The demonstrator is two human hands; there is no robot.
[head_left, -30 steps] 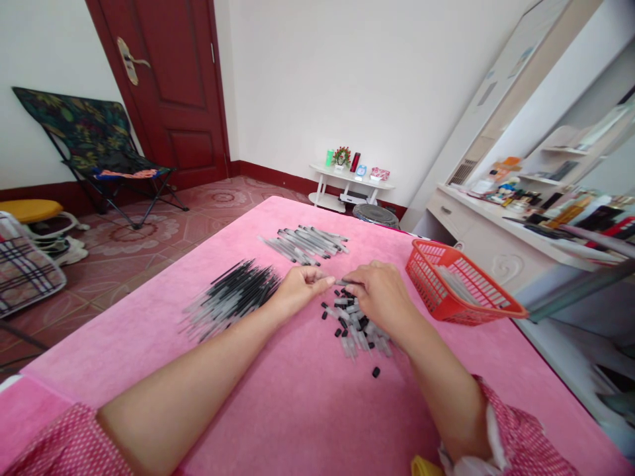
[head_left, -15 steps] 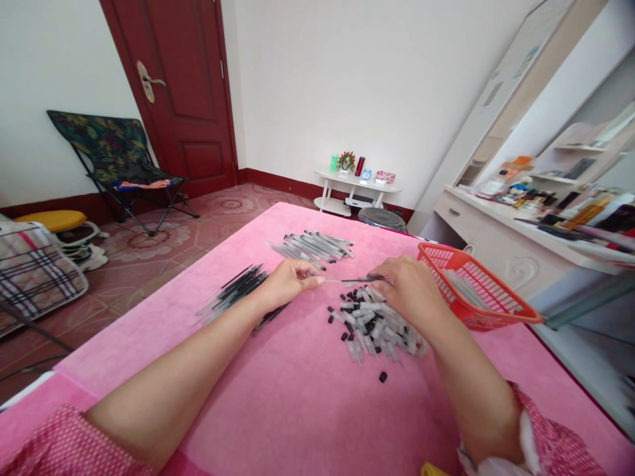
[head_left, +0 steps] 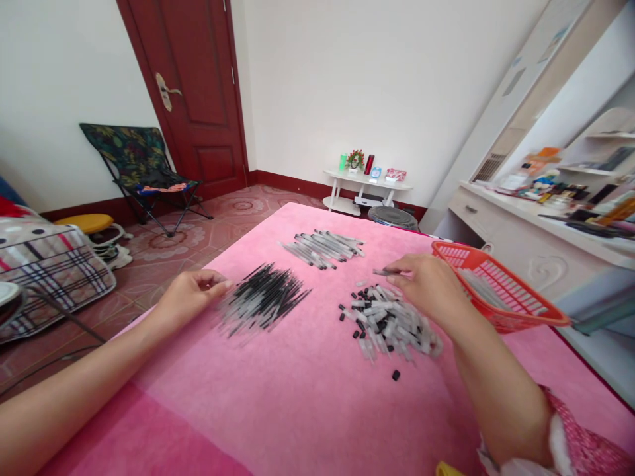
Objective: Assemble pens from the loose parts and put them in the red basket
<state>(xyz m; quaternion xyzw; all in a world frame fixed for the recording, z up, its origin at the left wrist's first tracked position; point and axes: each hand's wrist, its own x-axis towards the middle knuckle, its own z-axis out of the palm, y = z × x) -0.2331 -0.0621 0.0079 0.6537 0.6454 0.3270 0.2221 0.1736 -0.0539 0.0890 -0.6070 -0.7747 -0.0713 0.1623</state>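
My left hand (head_left: 194,292) is at the left edge of a pile of black-and-clear pen refills (head_left: 270,294), with thumb and fingers pinched. They seem to grip the pale end of a refill whose length merges with the pile. Above the caps, my right hand (head_left: 424,277) pinches a short grey pen part (head_left: 383,272) between thumb and fingers. Below it lies a heap of clear pen caps and small black plugs (head_left: 391,317). Several clear pen barrels with dark ends (head_left: 325,248) lie side by side farther back on the pink cloth (head_left: 278,403).
A red plastic basket (head_left: 536,316) holding clear tubes stands right of my right hand. One black plug (head_left: 395,375) lies apart, nearer me. A cluttered white dresser (head_left: 526,231) flanks the table's right side. Beyond stand a folding chair (head_left: 136,155) and a small white shelf (head_left: 342,177).
My left hand has moved left, away from my right hand, to the refill pile. The refill stretched between both hands has left my right hand, which still holds a short part. The view has shifted slightly.
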